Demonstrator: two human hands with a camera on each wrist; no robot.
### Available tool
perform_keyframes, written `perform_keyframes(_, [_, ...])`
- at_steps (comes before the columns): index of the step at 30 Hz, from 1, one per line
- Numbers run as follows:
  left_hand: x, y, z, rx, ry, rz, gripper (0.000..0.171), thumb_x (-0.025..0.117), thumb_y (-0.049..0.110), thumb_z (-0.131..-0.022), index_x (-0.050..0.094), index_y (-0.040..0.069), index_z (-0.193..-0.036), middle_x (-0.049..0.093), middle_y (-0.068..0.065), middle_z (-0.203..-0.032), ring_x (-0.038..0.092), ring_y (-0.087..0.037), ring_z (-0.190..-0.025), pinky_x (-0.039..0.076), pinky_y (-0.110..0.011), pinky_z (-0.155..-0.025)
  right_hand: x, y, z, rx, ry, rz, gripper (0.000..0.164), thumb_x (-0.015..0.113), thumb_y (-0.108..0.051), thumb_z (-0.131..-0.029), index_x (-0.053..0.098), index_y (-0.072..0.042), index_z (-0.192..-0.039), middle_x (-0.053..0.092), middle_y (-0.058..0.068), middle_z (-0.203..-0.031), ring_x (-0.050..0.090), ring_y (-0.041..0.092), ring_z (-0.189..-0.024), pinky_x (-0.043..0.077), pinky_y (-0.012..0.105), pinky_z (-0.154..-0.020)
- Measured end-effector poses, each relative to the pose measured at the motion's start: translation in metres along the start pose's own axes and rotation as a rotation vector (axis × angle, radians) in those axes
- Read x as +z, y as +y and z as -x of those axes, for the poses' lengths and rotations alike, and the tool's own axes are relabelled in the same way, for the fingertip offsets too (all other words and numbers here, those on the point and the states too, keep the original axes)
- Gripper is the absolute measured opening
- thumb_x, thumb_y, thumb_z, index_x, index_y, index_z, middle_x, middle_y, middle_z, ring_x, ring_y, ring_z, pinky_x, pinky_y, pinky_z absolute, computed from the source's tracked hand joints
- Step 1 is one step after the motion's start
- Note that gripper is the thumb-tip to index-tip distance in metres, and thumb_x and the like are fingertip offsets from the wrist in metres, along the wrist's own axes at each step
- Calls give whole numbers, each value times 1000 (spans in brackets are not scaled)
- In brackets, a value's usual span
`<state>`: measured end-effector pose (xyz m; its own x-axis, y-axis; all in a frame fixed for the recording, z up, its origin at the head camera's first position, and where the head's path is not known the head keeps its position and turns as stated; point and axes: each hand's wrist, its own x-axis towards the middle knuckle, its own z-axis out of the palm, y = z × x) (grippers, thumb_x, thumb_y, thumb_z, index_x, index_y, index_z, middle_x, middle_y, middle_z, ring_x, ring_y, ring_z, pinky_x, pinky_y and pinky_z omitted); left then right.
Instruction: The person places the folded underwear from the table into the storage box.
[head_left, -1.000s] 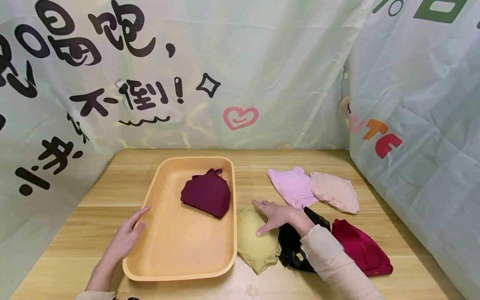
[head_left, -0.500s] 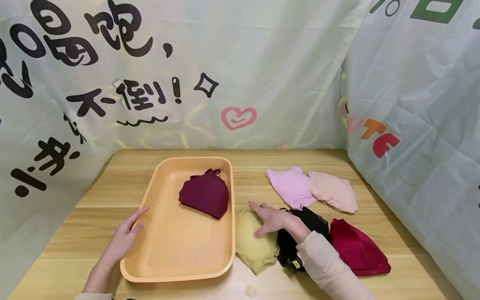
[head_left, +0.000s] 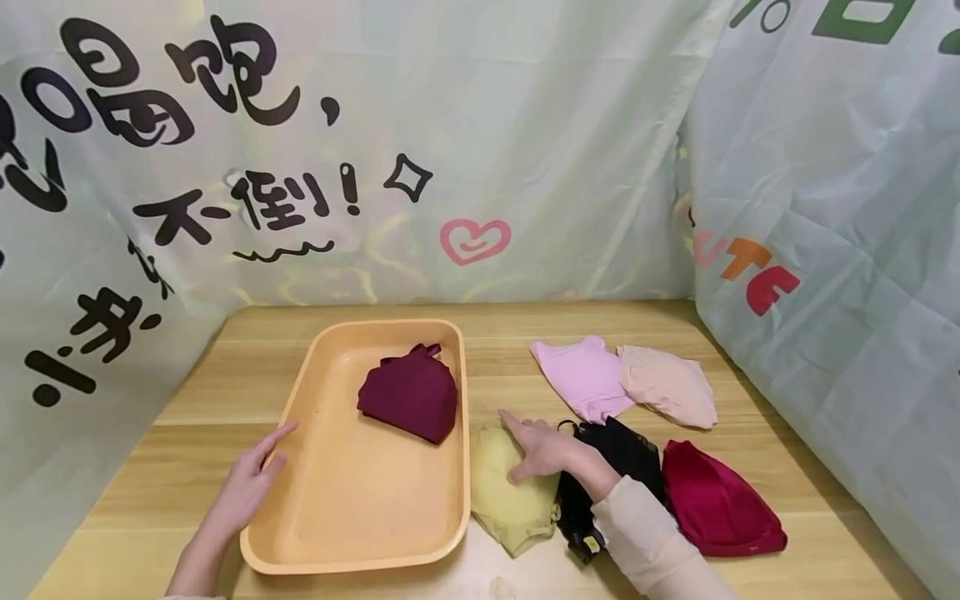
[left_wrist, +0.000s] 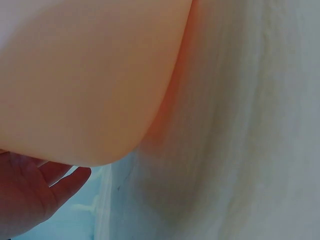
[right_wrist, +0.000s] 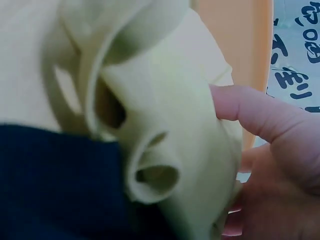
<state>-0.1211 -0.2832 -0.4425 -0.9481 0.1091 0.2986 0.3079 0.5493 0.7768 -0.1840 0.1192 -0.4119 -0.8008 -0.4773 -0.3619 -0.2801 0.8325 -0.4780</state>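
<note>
From the head view, here is the orange tray (head_left: 360,508) on the wooden table (head_left: 510,321), with the left hand (head_left: 251,479) touching its left rim, thumb apart from the fingers. Inside the tray, toward its far right corner, lies a maroon garment (head_left: 411,396). And just right of the tray, here's the yellow garment (head_left: 513,512), with the right hand (head_left: 543,450) over its far part, forefinger extended, thumb spread wide! Farther right of the tray come a black garment (head_left: 618,450), partly under the forearm, and then a red one (head_left: 720,504); well off the tray's far right side, a lilac garment (head_left: 585,375) touches a pale pink one (head_left: 667,385). Over to the left wrist: the tray looms large, the left hand's fingers apart at its edge, some hidden behind it. Now the right wrist: the thumb rests on the yellow cloth, straps looping loosely, tray behind; the other fingers are partly hidden past the garment's edge, so I can't tell whether they pinch it.
</note>
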Motion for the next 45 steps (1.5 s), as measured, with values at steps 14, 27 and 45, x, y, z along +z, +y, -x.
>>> perform_keyframes(14, [3, -2, -1, -18, 16, -21, 36, 44, -1, -93, 44, -8, -128, 40, -32, -130, 23, 19, -114, 21, 3, -88, 8, 15, 11, -143, 41, -319, 87, 67, -16, -80, 12, -2, -146, 22, 24, -146, 25, 39, -131, 21, 51, -106])
perform_keyframes(27, [1, 0, -1, -10, 12, -18, 36, 43, -3, -92, 44, -10, -127, 40, -36, -128, 22, 24, -110, 20, 3, -88, 5, 15, 16, -181, 200, -415, 74, 56, -23, -90, 10, -14, -148, 21, 18, -148, 28, 44, -128, 24, 57, -102])
perform_keyframes(45, [0, 0, -1, -48, 5, -35, 37, 45, 1, -93, 44, -6, -129, 40, -31, -132, 28, -5, -124, 20, 3, -88, -4, 9, 18, -159, 496, -557, 39, 70, -13, -78, 61, -8, -115, 51, 15, -129, 41, 32, -123, 31, 50, -100])
